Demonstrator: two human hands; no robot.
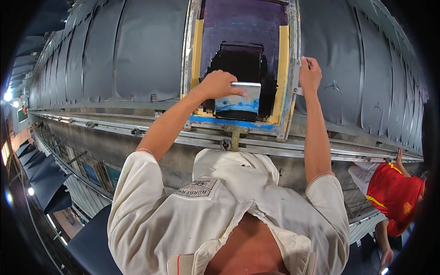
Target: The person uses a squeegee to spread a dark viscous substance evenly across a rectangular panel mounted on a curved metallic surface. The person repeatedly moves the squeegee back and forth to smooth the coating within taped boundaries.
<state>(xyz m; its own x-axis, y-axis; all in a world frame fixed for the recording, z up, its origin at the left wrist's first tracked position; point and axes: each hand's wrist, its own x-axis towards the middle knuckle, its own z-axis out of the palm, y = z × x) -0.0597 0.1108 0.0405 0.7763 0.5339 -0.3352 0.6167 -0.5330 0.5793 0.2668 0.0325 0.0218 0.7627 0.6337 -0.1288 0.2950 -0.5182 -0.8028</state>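
Note:
My left hand [223, 85] grips a metal squeegee [237, 103] with blue-stained lower part, standing in dark ink on the mesh near the front of a screen frame [238, 126]. Black ink [236, 59] lies behind the squeegee, on a purple mesh [240, 20] bordered by yellow tape [282, 50] at both sides. My right hand [310, 71] has its fingers closed on the frame's right edge, beside small metal fittings.
Rows of grey sheets [144, 55] lie on both sides. A metal rail [114, 128] runs along the near edge. A co-worker in a red shirt [392, 188] leans at the right. More dark sheets [41, 169] are at the far left.

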